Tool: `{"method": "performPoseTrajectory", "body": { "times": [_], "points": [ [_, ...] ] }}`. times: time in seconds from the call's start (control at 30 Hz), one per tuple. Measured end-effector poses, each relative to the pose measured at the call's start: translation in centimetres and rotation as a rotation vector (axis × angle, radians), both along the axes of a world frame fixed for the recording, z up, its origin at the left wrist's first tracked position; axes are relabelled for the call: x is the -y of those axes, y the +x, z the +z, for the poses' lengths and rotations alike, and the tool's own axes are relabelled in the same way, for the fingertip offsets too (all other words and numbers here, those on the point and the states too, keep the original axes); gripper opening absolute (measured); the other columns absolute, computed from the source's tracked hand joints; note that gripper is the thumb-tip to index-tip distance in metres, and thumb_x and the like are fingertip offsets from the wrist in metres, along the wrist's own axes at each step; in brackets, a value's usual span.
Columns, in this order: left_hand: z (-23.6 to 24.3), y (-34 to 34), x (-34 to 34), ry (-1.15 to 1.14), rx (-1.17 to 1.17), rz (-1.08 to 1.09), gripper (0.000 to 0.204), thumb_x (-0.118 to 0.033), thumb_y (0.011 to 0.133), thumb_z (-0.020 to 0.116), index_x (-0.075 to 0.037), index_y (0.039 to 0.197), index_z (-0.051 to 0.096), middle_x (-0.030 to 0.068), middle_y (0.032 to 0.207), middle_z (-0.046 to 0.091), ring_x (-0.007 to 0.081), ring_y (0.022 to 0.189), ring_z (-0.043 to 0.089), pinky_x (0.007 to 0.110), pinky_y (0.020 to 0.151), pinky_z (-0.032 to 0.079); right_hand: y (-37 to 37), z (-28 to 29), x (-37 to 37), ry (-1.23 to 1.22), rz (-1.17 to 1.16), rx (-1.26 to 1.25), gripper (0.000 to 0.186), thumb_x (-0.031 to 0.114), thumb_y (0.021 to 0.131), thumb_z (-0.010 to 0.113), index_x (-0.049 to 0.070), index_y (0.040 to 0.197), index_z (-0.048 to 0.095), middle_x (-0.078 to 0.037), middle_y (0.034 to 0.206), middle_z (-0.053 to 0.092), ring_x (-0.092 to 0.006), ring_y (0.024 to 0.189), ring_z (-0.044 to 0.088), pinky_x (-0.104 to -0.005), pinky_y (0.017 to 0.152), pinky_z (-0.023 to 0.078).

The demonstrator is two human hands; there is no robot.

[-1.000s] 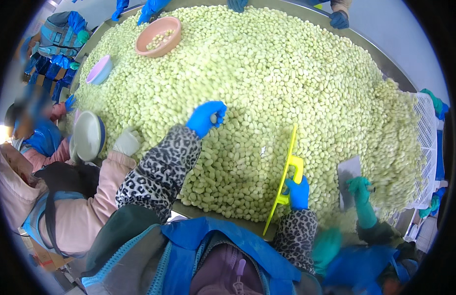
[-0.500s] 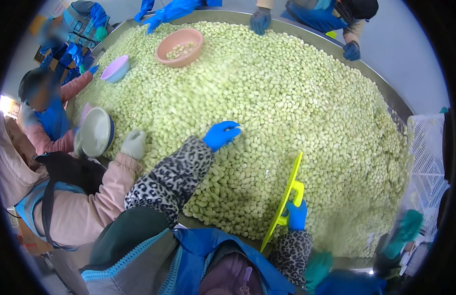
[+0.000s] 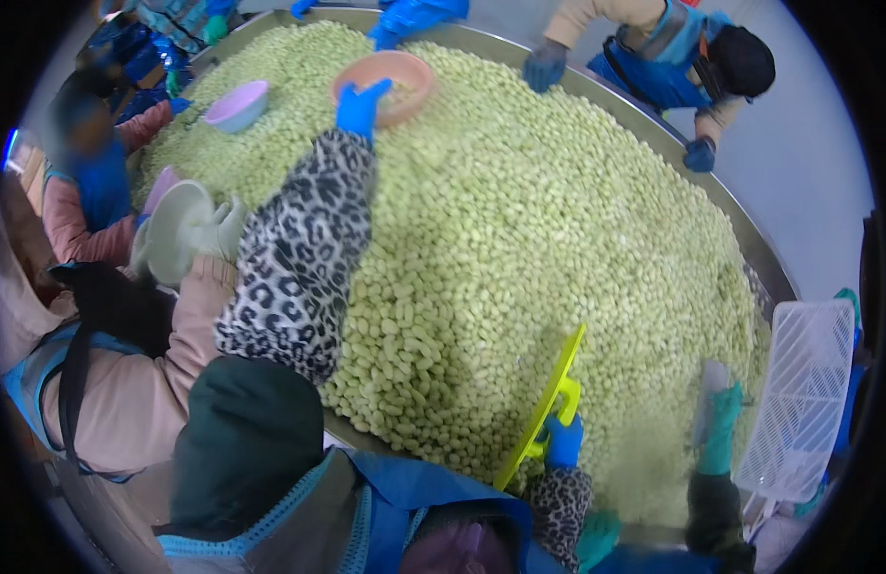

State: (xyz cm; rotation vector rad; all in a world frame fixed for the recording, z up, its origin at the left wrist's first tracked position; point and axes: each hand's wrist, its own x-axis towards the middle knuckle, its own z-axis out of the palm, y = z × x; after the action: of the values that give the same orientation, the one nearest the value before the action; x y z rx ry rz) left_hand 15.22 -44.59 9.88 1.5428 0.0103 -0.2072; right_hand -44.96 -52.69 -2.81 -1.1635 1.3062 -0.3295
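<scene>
My left hand (image 3: 362,107), in a blue glove below a leopard-print sleeve, reaches over the near rim of a salmon-pink bowl (image 3: 410,78) holding a few pale pieces; its fingers look spread, with nothing visible between them. My right hand (image 3: 563,440), also blue-gloved, grips the handle of a long yellow flat tool (image 3: 571,344), which stands on edge in a thick layer of pale green oval pieces (image 3: 529,220). Larger pieces (image 3: 395,354) lie nearer me, between my arms. A round metal table rim (image 3: 653,115) encloses the heap.
Co-workers surround the table. One gloved hand (image 3: 216,230) holds a white bowl (image 3: 170,253) at left. A lilac bowl (image 3: 234,105) sits farther back. At right, a green-gloved hand (image 3: 724,430) holds a metal blade (image 3: 710,387) beside a white slotted tray (image 3: 795,402). Other hands (image 3: 544,67) rest along the far rim.
My left hand has moved forward from the middle of the heap to the pink bowl, its fingers now less curled. My view has shifted; the co-worker at left has a hand on the white bowl.
</scene>
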Motion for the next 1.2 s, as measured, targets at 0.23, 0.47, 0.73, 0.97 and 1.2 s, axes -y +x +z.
{"method": "performPoseTrajectory", "body": {
  "times": [0.23, 0.47, 0.73, 0.97, 1.2],
  "points": [
    [-3.7, -12.0, -2.0, -0.139, -0.03, -0.282, 0.035, -0.026, 0.089, 0.069, 0.001, 0.111, 0.063, 0.0053, 0.093, 0.061, 0.0149, 0.082, 0.054, 0.03, 0.075, 0.046, 2.1, 0.8, 6.5, -0.161, -0.065, 0.057, 0.026, 0.011, 0.082, 0.071, -0.002, 0.099, 0.056, -0.007, 0.073, 0.059, -0.0162, 0.057, 0.057, -0.0304, 0.049, 0.048],
    [-8.4, -25.6, -7.9, 0.111, -0.382, -0.391, 0.033, -0.033, 0.085, 0.073, -0.009, 0.08, 0.052, 0.002, 0.076, 0.053, 0.0136, 0.073, 0.052, 0.03, 0.078, 0.047, 7.1, -0.2, 16.6, -0.314, -0.022, -0.189, 0.032, 0.01, 0.078, 0.071, -0.006, 0.102, 0.057, -0.011, 0.076, 0.062, -0.0187, 0.059, 0.062, -0.0328, 0.05, 0.052],
    [-9.3, -28.0, -11.7, -0.297, -0.68, -0.365, 0.041, -0.04, 0.097, 0.058, -0.016, 0.07, 0.04, -0.0039, 0.056, 0.031, 0.0112, 0.046, 0.028, 0.029, 0.048, 0.031, 12.5, -1.5, 19.3, -0.18, 0.254, -0.073, 0.024, 0.003, 0.075, 0.067, -0.008, 0.095, 0.061, -0.013, 0.069, 0.063, -0.0225, 0.052, 0.062, -0.0341, 0.049, 0.052],
    [-5.9, -28.9, -10.2, -0.261, -0.762, -0.378, 0.049, -0.047, 0.099, 0.05, -0.019, 0.064, 0.032, -0.0035, 0.055, 0.026, 0.0121, 0.045, 0.023, 0.029, 0.045, 0.024, 15.4, -0.9, 9.8, -0.201, 0.688, -0.066, 0.039, 0.008, 0.076, 0.068, -0.003, 0.112, 0.059, -0.012, 0.078, 0.064, -0.0198, 0.064, 0.064, -0.0328, 0.055, 0.052],
    [-4.7, -27.7, -15.4, -0.345, -0.655, -0.35, 0.053, -0.05, 0.102, 0.041, -0.02, 0.059, 0.03, -0.0025, 0.051, 0.023, 0.0138, 0.042, 0.02, 0.031, 0.043, 0.019, 13.0, 0.9, -5.1, -0.215, 0.915, -0.033, 0.049, 0.023, 0.076, 0.072, -0.001, 0.115, 0.057, -0.022, 0.1, 0.065, -0.032, 0.094, 0.065, -0.0409, 0.08, 0.052]
  ]
}}
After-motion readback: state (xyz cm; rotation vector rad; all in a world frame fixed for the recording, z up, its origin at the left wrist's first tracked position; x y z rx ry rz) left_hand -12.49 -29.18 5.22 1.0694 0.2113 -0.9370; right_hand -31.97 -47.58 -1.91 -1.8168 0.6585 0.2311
